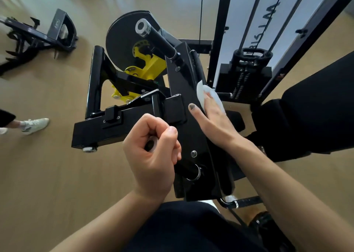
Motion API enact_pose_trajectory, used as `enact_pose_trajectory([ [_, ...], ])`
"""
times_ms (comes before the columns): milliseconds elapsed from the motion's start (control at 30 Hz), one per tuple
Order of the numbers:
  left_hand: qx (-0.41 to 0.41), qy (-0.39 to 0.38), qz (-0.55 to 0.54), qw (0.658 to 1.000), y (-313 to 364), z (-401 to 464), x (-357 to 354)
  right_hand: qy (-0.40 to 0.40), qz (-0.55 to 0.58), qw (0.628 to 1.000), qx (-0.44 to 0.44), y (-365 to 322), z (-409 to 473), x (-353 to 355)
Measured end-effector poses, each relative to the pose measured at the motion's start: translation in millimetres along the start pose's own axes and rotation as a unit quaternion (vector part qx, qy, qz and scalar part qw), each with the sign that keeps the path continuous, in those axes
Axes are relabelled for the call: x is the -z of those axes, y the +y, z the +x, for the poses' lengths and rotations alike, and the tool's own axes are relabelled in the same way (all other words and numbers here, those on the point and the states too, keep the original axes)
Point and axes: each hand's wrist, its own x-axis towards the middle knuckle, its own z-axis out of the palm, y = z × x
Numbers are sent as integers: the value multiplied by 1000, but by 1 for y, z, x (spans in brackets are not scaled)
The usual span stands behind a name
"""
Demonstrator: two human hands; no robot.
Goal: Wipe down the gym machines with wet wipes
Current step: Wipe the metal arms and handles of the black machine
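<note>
A black gym machine (178,90) with yellow adjuster parts fills the middle of the view. Its near handle (188,170) is a black bar sticking out of the arm plate. My left hand (153,156) grips that handle, fingers curled round its end. My right hand (212,117) lies flat on the right edge of the black arm plate, fingers straight, pressing a white wet wipe (203,90) against it. The wipe shows above and beside my fingers. A second handle (155,39) points up and away at the top.
The weight stack (243,81) with cables and guide rods stands at the right inside a black frame. A black seat pad (306,108) is at the far right. Another machine (38,39) sits on the wooden floor at the left. A person's white shoe (34,125) is at the left edge.
</note>
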Motion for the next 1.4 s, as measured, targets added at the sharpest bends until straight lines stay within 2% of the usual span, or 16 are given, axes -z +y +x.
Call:
enact_pose_trajectory([
  [133, 1, -7, -1, 1000, 0, 1, 0, 23, -9, 999, 25, -7, 50, 5],
  [333, 3, 7, 9, 1000, -1, 1, -1, 41, -26, 999, 8, -25, 143, 17],
  [467, -3, 7, 8, 1000, -1, 1, -2, 35, -14, 999, -8, -30, 164, 19],
  [667, -9, -1, 7, 1000, -1, 1, -1, 10, 39, 999, -5, -34, 152, 26],
  [900, -19, -11, 0, 1000, -1, 2, -1, 12, 99, 994, -36, 4, 84, 16],
  [1000, -14, -7, 0, 1000, -2, 2, -1, 22, 92, 995, -41, 12, 66, 11],
  [1400, -1, 6, 0, 1000, -2, 1, -3, 17, 75, 997, -21, -7, 97, 14],
])
